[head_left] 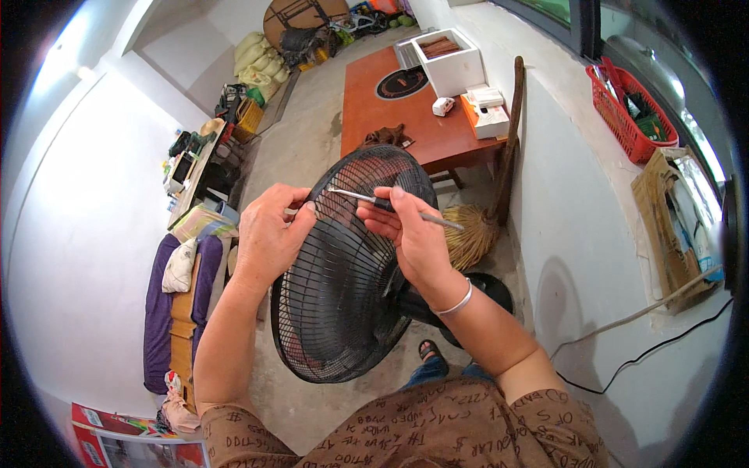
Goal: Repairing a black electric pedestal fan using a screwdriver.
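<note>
A black electric fan [335, 288] stands in front of me, its round wire guard tilted and its base on the floor to the right. My left hand [269, 234] is closed, thumb and fingers pinching at the upper left rim of the guard. Whether something small sits between those fingertips is hidden. In my right hand [409, 230] is a slim screwdriver-like tool [355, 195] with a bright metal shaft, a black collar and a grey rear end. Its tip points left, over the guard's upper part and close to my left fingertips.
Beyond the fan is a reddish-brown table [367, 101] bearing a white foam box [452, 66] and a tissue box [485, 117]. A straw broom [472, 234] leans by the right wall. On the ledge sits a red basket [636, 117]. To the left is a bench with purple cloth [160, 312].
</note>
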Tool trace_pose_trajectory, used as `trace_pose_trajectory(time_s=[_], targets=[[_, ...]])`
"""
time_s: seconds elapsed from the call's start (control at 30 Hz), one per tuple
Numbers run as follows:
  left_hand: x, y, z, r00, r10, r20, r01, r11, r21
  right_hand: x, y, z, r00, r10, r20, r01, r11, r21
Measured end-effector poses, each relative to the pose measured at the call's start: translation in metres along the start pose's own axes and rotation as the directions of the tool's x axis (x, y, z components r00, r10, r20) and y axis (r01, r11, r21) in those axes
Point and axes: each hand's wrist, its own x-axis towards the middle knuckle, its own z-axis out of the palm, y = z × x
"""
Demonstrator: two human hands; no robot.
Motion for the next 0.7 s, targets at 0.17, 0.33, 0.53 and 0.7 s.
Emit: trace_pose_trajectory(time_s=[0.17,0.33,0.53,0.7], targets=[[0.000,-0.005,0.001,1.000,0.012,-0.006,-0.013,0.999,-0.046,0.007,0.001,0.002,0.947,0.308,-0.091,-0.258,0.898,0.357],[-0.002,-0.008,-0.001,0.999,0.042,-0.004,-0.042,0.997,-0.070,0.009,0.006,-0.001,0.978,0.205,-0.027,-0.194,0.954,0.231],[-0.004,-0.009,-0.002,0.999,0.048,-0.001,-0.048,0.996,-0.073,0.003,0.011,0.008,0.919,-0.313,0.241,0.383,0.857,-0.346],[-0.007,-0.019,-0.001,1.000,0.021,-0.016,-0.022,0.993,-0.114,0.009,0.019,0.018,0.952,-0.263,0.156,0.295,0.924,-0.243]])
